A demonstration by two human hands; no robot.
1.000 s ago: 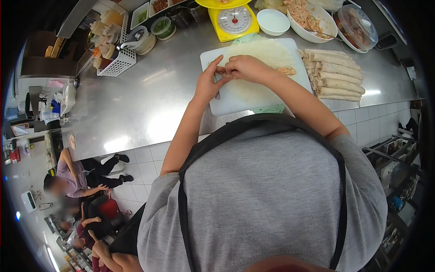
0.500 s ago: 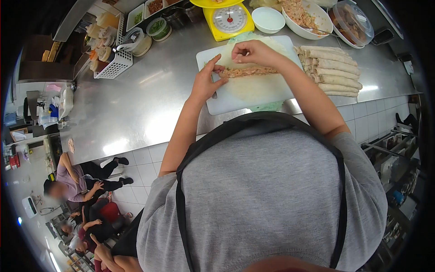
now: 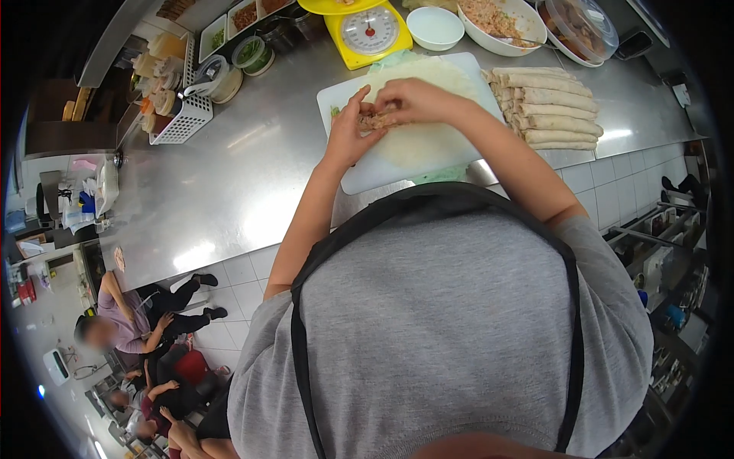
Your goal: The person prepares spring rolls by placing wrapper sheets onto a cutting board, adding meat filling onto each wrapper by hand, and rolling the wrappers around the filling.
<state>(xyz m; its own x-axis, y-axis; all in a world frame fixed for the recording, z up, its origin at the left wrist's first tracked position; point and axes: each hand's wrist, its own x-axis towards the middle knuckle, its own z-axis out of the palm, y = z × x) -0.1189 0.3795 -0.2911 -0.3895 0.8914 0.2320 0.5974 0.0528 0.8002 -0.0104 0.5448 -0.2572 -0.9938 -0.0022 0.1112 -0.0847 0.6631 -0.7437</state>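
Steel worktop (image 3: 229, 168) surrounds the board (image 3: 359, 181); on it, left hand (image 3: 346, 138), fingers parted, and right hand (image 3: 419, 99), fingers curled, grip unclear, apparently shape filling (image 3: 375, 122), calling for even pressure.

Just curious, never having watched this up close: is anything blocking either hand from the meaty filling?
Nothing visible is in the way. The left hand and right hand are both at the meaty filling; the yellow scale stands beyond the cutting board.

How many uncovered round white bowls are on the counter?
2: a small bowl just right of the scale, and a large bowl of filling right of that. Others may be hidden beyond the picture's top edge.
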